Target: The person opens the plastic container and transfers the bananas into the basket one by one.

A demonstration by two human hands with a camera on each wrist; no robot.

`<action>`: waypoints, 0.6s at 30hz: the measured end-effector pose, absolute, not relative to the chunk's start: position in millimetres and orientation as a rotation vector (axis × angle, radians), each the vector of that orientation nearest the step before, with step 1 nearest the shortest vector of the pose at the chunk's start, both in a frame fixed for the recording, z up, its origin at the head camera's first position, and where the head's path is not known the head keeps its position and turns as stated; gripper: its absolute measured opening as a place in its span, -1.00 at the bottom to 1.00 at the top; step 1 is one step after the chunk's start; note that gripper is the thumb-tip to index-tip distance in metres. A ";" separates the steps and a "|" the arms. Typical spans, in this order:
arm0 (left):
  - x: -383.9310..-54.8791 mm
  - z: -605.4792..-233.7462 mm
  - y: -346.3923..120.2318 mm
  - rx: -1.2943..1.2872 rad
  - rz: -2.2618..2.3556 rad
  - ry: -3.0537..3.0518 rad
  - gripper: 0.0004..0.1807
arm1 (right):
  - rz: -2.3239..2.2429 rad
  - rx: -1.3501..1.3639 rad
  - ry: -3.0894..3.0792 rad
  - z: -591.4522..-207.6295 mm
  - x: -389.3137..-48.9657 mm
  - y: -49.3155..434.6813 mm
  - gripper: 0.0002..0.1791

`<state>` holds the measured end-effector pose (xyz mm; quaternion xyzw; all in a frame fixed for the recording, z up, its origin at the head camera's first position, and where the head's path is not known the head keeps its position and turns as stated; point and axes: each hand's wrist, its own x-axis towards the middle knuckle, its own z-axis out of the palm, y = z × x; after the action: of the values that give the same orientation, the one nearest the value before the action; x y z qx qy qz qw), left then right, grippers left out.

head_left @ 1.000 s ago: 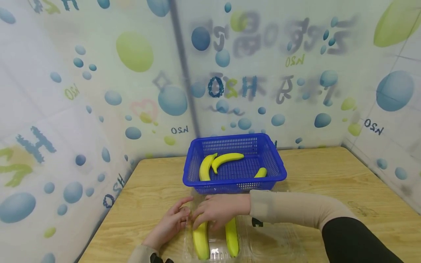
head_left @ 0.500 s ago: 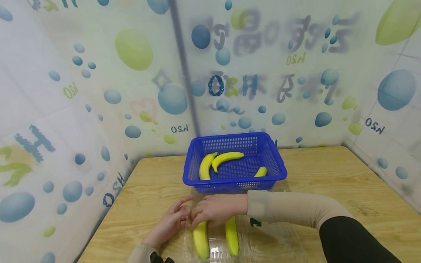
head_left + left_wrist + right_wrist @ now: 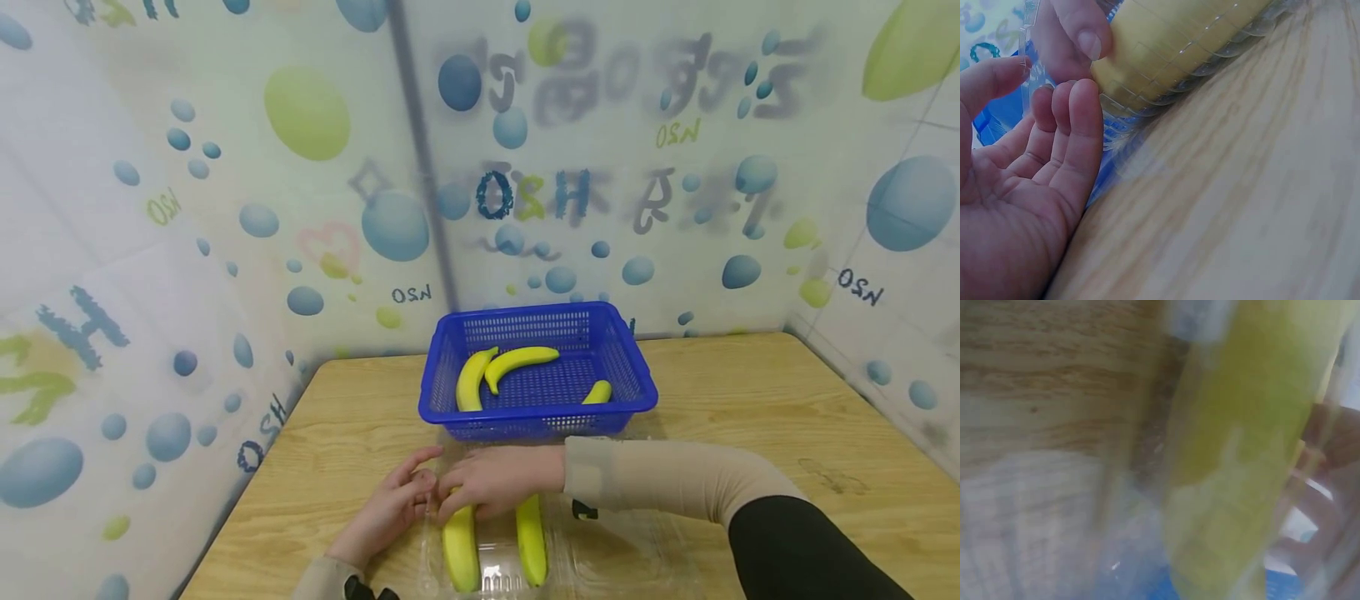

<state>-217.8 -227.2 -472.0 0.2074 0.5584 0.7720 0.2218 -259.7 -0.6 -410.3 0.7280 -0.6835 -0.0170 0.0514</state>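
Two bananas, a left banana (image 3: 461,554) and a right banana (image 3: 532,546), lie lengthwise in a clear plastic clamshell box (image 3: 497,567) at the bottom of the head view. My right hand (image 3: 498,479) reaches across the box's far part, and its fingers grip the far end of the left banana. That thumb also shows at the banana's tip in the left wrist view. At the box's left side my left hand (image 3: 393,504) holds the clear edge with curled fingers, thumb tip against the plastic. The right wrist view is blurred, with a banana filling its middle.
Right behind the box stands a blue perforated basket (image 3: 540,414) with three bananas showing in it, one mostly hidden by the front wall. The box's transparent lid (image 3: 615,554) lies opened out to the right on the wooden table (image 3: 360,417). A patterned curtain (image 3: 337,167) surrounds the table.
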 end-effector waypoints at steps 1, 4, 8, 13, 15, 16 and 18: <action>-217.7 -472.1 -227.1 0.574 2.133 1.544 -0.51 | -0.048 2.214 -2.073 -411.0 -260.0 -0.5 -0.47; -217.7 -472.2 -227.1 0.569 2.135 1.546 -0.51 | -0.046 2.198 -2.068 -412.7 -260.7 0.4 -0.46; -218.0 -472.0 -227.3 0.561 2.137 1.547 -0.51 | -0.047 2.169 -2.076 -413.8 -260.8 1.9 -0.46; -218.3 -472.6 -227.8 0.565 2.135 1.539 -0.50 | -0.036 2.162 -2.068 -415.1 -260.7 2.8 -0.48; -218.4 -472.9 -227.9 0.562 2.132 1.540 -0.50 | -0.029 2.165 -2.063 -415.6 -261.1 3.0 -0.49; -218.3 -473.0 -228.0 0.556 2.132 1.541 -0.50 | -0.027 2.166 -2.061 -415.6 -261.1 3.3 -0.50; -218.3 -473.0 -228.0 0.550 2.130 1.542 -0.51 | -0.026 2.168 -2.060 -415.3 -261.2 3.7 -0.51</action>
<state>-218.3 -228.0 -473.0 0.1993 0.5592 0.7724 0.2259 -261.2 3.7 -415.3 0.7229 -0.6867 -0.0088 0.0754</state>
